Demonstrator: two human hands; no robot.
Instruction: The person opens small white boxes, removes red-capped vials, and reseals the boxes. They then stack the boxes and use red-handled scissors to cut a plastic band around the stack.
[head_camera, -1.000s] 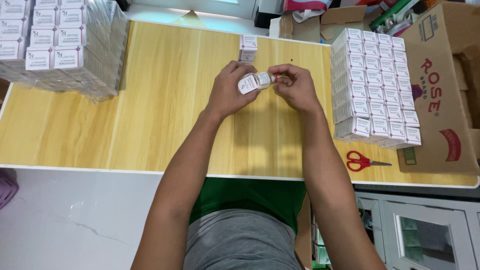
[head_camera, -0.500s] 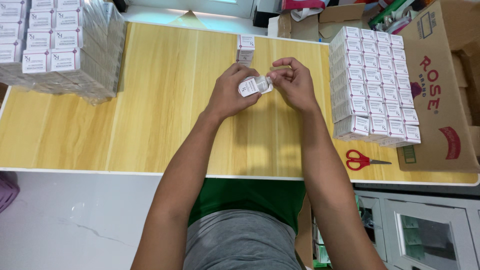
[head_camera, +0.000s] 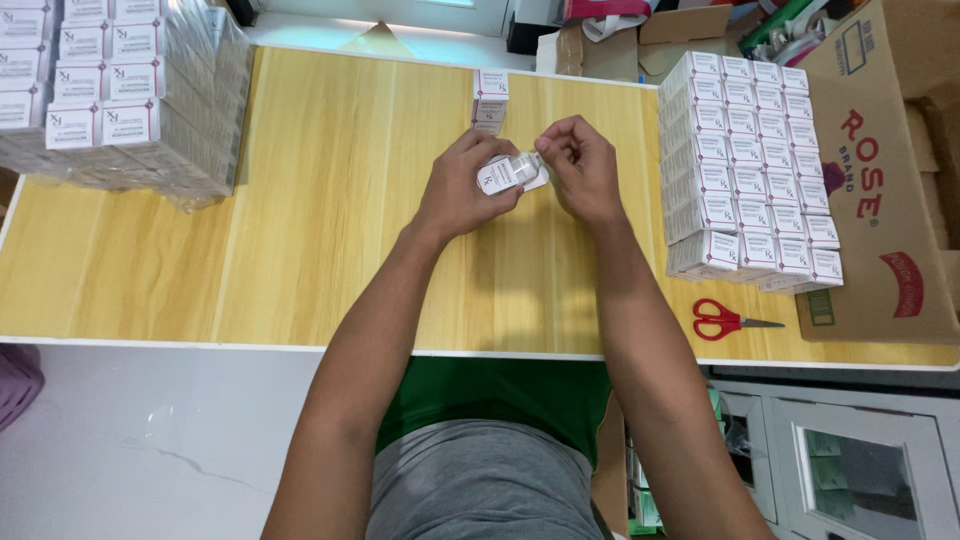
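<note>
My left hand (head_camera: 462, 186) grips a small white carton (head_camera: 506, 173) over the middle of the wooden table (head_camera: 330, 220). My right hand (head_camera: 582, 165) pinches the carton's right end, where a flap sticks out; what is between its fingertips is too small to tell. A short stack of the same small white cartons (head_camera: 490, 98) stands just beyond my hands at the table's far edge.
A block of stacked white cartons (head_camera: 750, 165) stands at the right. A larger wrapped stack of cartons (head_camera: 120, 90) fills the far left corner. Red-handled scissors (head_camera: 728, 320) lie near the front right edge. A brown cardboard box (head_camera: 890, 190) stands at the far right.
Both hands have stayed over the table's middle with the carton; my right fingers have shifted slightly at its right end.
</note>
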